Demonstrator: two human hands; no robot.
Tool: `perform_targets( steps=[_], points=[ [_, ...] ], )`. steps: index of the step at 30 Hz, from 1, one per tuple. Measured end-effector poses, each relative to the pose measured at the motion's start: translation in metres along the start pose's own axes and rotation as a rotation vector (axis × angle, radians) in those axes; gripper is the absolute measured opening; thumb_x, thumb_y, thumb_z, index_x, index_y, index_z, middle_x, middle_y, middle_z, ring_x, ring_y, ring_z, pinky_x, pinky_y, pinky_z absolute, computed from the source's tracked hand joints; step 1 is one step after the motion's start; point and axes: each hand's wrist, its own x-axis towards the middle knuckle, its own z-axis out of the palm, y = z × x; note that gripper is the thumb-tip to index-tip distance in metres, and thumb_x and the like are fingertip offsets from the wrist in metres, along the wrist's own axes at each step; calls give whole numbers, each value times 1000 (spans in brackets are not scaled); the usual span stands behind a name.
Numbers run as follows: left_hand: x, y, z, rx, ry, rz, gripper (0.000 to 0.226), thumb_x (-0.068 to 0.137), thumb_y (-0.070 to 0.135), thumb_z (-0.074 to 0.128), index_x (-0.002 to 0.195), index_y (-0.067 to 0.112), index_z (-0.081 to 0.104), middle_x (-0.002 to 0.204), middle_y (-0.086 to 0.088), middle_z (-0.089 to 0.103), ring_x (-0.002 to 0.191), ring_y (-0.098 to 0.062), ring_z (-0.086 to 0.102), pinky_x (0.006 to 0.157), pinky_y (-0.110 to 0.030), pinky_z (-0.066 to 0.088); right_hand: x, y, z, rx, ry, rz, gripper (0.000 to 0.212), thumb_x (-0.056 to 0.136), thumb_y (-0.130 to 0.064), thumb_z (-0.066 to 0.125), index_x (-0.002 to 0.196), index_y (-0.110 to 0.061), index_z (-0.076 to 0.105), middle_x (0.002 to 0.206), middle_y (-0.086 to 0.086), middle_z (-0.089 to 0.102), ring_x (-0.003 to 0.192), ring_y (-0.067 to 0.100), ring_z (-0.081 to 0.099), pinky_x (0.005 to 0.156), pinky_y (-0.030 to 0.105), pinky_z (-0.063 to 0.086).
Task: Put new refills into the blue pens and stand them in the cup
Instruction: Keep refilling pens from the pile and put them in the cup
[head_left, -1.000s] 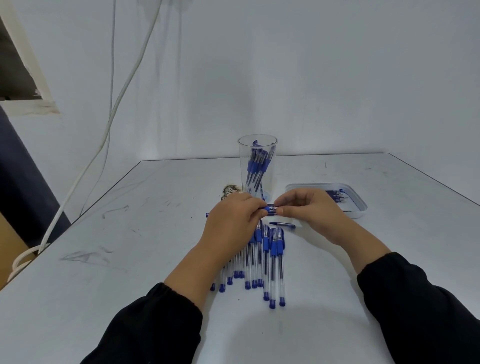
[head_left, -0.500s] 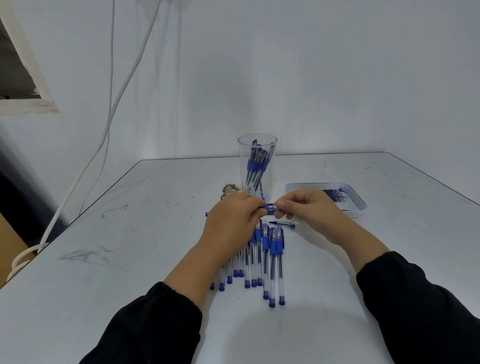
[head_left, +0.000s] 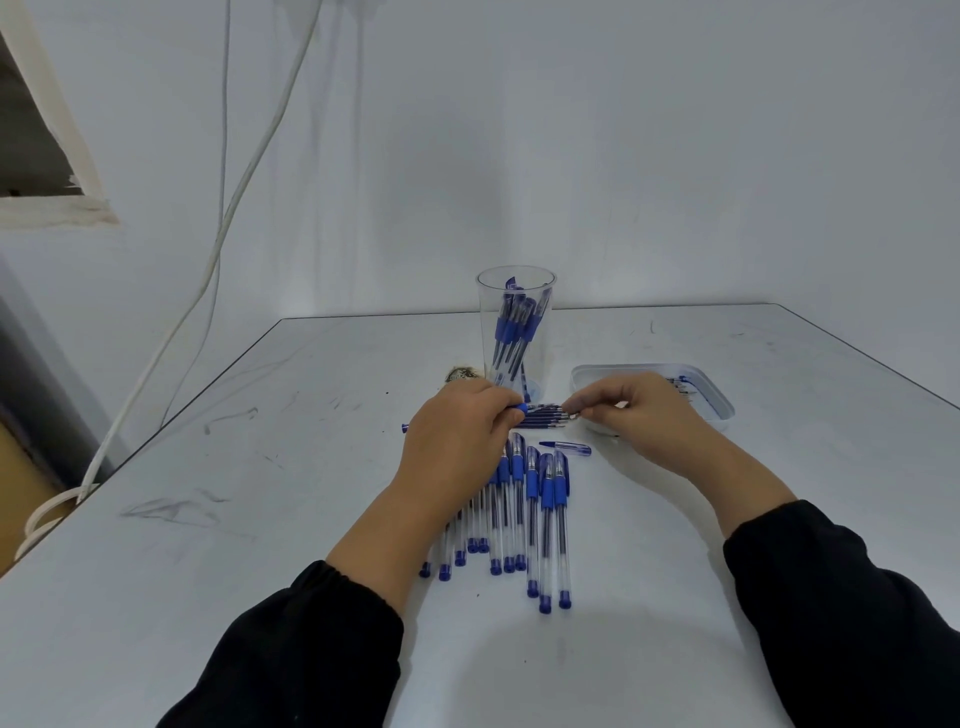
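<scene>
The pen (head_left: 519, 409) being worked on was held level above the table (head_left: 260, 519), just in front of the cup (head_left: 516, 332). The left hand (head_left: 457, 447) had its fingers curled round the pen's blue grip end, and most of the barrel was hidden behind that hand. The right hand (head_left: 631, 415) pinched the metal tip (head_left: 571, 414) between thumb and forefinger, just off the end of a short row of loose refills (head_left: 540, 417) lying on the table below.

The clear cup stood upright behind the hands, with several blue pens leaning inside it. Directly toward the person lay a fanned pile of pens (head_left: 519, 509), partly covered by the left wrist. A single blue cap (head_left: 565, 448) lay beside that pile, under the right hand. A shallow clear tray (head_left: 722, 410) sat to the right, its near side blocked by the right hand; more refills showed inside. A small speckled object (head_left: 460, 374) lay left of the cup, too unclear to identify. White cables (head_left: 228, 228) hung down the wall at left.

No readable writing or brand showed on anything.
</scene>
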Motion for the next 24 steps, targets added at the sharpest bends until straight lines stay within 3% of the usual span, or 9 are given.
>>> perform_targets(
  steps=[2, 5, 10, 16, 24],
  points=[
    [0, 0, 0, 1, -3, -7, 24, 95, 28, 51, 113, 21, 66, 104, 5, 65, 99, -12, 52, 77, -19, 34, -1, 1, 2, -177, -56, -19, 24, 90, -12, 62, 86, -30, 76, 90, -13, 70, 85, 0, 61, 75, 13, 43],
    [0, 0, 1, 4, -11, -10, 25, 95, 29, 51, 113, 21, 66, 104, 4, 65, 98, -12, 52, 78, -20, 36, -3, 2, 6, -322, -102, -3, 24, 89, -15, 61, 85, -34, 75, 92, -13, 68, 86, 3, 63, 82, 23, 50],
    [0, 0, 0, 6, -15, -7, 25, 95, 29, 51, 113, 21, 66, 105, 4, 65, 99, -12, 52, 79, -22, 38, -4, 1, 7, -420, -123, -13, 20, 87, -19, 62, 93, -33, 74, 94, -12, 66, 86, 6, 61, 83, 31, 53],
    [0, 0, 1, 12, -23, -3, 25, 95, 30, 50, 113, 20, 66, 104, 4, 65, 98, -12, 51, 77, -20, 36, -4, 0, 7, -571, -133, -116, 21, 89, -18, 62, 103, -29, 73, 86, -16, 55, 92, 8, 53, 83, 28, 47],
    [0, 0, 2, 7, -28, 3, 25, 95, 29, 51, 113, 20, 66, 104, 4, 65, 99, -12, 52, 79, -20, 36, 0, 9, 5, -621, -125, -163, 20, 87, -28, 65, 103, -37, 71, 93, -9, 59, 92, 9, 55, 83, 28, 46]
  ],
)
